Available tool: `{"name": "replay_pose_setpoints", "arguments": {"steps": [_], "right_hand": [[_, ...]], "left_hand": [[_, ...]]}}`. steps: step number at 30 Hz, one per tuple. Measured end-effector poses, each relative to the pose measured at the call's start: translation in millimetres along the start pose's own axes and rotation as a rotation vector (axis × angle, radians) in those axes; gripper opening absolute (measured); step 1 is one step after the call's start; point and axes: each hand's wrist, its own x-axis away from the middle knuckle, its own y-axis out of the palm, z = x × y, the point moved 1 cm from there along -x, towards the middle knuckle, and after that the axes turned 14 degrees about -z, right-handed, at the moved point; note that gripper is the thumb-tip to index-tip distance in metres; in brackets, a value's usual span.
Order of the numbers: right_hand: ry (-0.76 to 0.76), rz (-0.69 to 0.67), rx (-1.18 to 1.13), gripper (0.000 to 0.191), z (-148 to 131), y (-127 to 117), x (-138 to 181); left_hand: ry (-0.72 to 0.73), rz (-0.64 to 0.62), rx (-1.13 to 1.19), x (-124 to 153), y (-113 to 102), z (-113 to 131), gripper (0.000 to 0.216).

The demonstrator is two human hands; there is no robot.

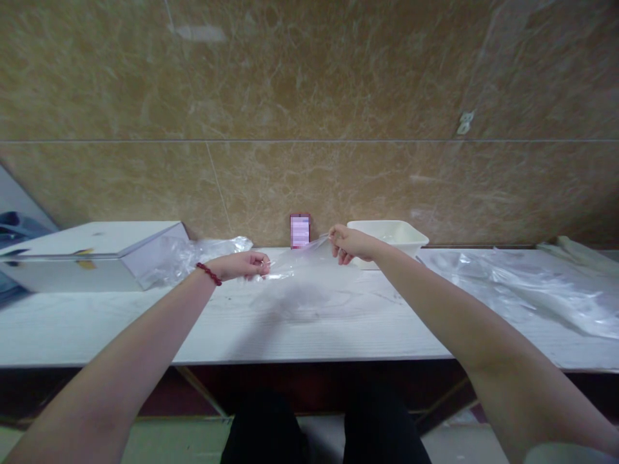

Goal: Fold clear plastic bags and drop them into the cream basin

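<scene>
While clear plastic film point(300, 259) is pinched by the left hand point(244, 264), its other end is gripped by the right hand point(355, 244) above the worktop point(358, 332).

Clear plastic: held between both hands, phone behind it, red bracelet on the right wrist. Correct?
Not quite: the red bracelet is on the left wrist, not the right, as the head view shows. The rest stands: the clear plastic is held between the left hand and the right hand, with the phone behind it.
</scene>
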Motion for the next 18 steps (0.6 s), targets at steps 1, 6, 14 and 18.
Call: {"name": "replay_pose_setpoints", "arguments": {"steps": [1, 6, 14, 18], "right_hand": [[0.011, 0.011, 0.031, 0.008, 1, -2, 0], [-0.024, 0.033, 0.2, 0.011, -3, -4, -6], [-0.146, -0.079, 0.394, 0.024, -24, 9, -21], [-0.027, -0.238, 0.394, 0.041, -18, -2, -14]], "left_hand": [[-0.013, -0.006, -0.006, 0, -1, -2, 0.031], [0.003, -0.076, 0.077, -12, -4, 2, 0.032], [0.321, -0.079, 0.143, -66, 8, 49, 0.039], [0.307, 0.008, 0.183, -68, 3, 47, 0.024]]}}
